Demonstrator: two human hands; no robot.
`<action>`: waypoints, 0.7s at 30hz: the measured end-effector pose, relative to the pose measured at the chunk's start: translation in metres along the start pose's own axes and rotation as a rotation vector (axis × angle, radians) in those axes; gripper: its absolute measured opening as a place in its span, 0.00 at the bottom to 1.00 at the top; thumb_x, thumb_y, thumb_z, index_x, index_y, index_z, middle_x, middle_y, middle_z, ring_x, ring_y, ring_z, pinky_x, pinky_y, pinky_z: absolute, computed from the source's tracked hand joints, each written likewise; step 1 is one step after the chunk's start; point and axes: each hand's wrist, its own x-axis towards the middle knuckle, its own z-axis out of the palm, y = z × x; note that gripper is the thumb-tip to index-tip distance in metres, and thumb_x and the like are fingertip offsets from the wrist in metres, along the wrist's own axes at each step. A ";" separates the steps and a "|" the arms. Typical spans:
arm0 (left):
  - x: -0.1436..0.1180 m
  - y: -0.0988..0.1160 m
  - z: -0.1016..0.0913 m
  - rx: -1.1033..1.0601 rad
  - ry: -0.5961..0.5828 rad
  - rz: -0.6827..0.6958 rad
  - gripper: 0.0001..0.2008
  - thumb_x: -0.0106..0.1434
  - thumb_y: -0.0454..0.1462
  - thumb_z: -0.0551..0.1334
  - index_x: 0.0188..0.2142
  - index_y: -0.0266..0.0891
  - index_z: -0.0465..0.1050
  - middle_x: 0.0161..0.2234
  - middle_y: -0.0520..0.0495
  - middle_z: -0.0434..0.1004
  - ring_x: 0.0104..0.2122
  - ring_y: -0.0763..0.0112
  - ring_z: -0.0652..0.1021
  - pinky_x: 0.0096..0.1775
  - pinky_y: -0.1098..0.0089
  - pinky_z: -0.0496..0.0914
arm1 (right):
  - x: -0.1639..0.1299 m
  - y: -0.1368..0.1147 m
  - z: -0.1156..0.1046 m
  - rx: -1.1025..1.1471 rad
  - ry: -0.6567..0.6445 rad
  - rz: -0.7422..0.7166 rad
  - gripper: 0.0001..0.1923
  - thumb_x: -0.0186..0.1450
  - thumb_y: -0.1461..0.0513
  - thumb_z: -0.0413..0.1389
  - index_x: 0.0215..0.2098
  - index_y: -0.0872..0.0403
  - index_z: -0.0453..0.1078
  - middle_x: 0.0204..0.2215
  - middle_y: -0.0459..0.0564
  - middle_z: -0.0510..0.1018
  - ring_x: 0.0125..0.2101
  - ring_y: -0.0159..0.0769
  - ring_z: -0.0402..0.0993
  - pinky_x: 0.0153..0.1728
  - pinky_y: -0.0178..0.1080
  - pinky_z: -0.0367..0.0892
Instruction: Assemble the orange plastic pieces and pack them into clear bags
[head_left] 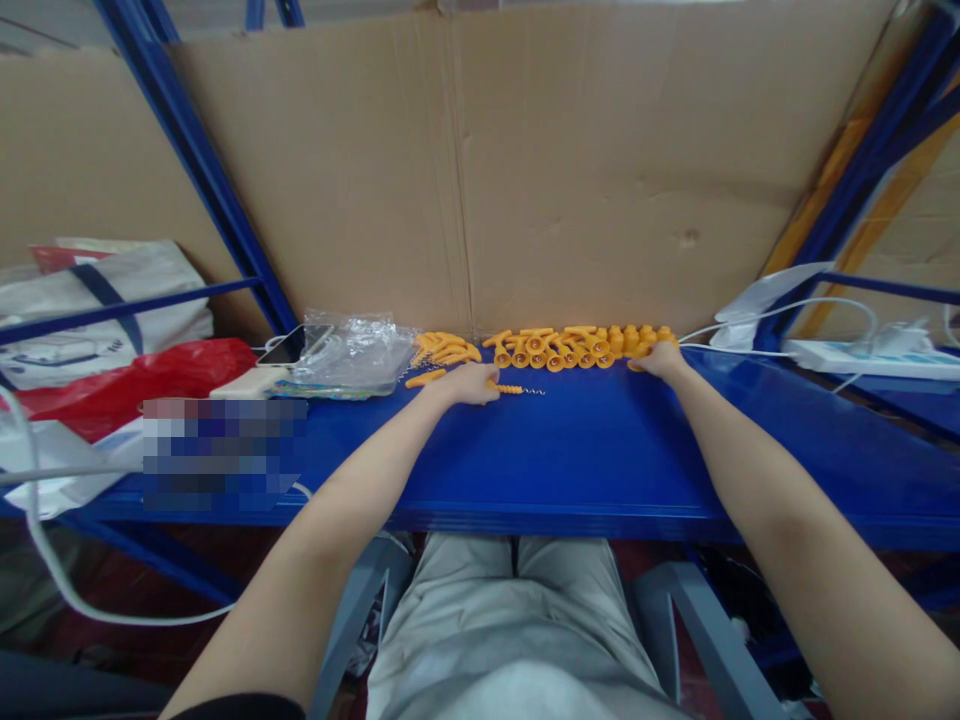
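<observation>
A yellow corkscrew [511,390] with a threaded plastic shaft and a bare metal spiral tip points right from my left hand [472,383]. My left fingers are closed around its middle, just above the blue tabletop. At the right end of a row of yellow bell-shaped plastic pieces [555,361], my right hand [660,360] has its fingers closed on one of them, which is partly hidden by the fingers. Several more yellow handles with metal spirals [444,350] lie heaped behind my left hand.
Clear plastic bags [352,352] lie left of the heap. Farther left are a red plastic bag [187,375], a white cable [34,500] and a cloth bag [169,290]. Cardboard [600,180] walls the back, between blue posts [217,190]. A power strip [870,357] sits at right.
</observation>
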 end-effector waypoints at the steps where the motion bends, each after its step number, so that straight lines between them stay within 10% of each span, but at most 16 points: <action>1: 0.000 0.000 0.001 -0.021 0.015 0.007 0.13 0.58 0.35 0.58 0.44 0.41 0.73 0.32 0.48 0.81 0.33 0.63 0.80 0.37 0.70 0.71 | -0.001 0.000 0.000 -0.020 -0.020 0.011 0.15 0.62 0.59 0.61 0.45 0.58 0.75 0.43 0.61 0.80 0.43 0.50 0.77 0.37 0.41 0.69; 11: 0.006 -0.003 0.008 -0.076 0.401 0.014 0.18 0.61 0.38 0.60 0.51 0.39 0.71 0.37 0.45 0.81 0.38 0.61 0.80 0.42 0.67 0.72 | -0.039 -0.048 -0.027 -0.274 0.109 -0.445 0.18 0.63 0.66 0.54 0.51 0.60 0.72 0.52 0.66 0.76 0.52 0.52 0.74 0.49 0.46 0.67; 21: 0.004 -0.001 0.005 -0.125 0.457 -0.024 0.17 0.61 0.38 0.61 0.49 0.39 0.71 0.34 0.45 0.80 0.36 0.60 0.79 0.37 0.69 0.69 | -0.065 -0.088 -0.027 0.062 -0.023 -0.824 0.15 0.60 0.67 0.58 0.46 0.55 0.74 0.46 0.56 0.81 0.47 0.47 0.77 0.50 0.45 0.69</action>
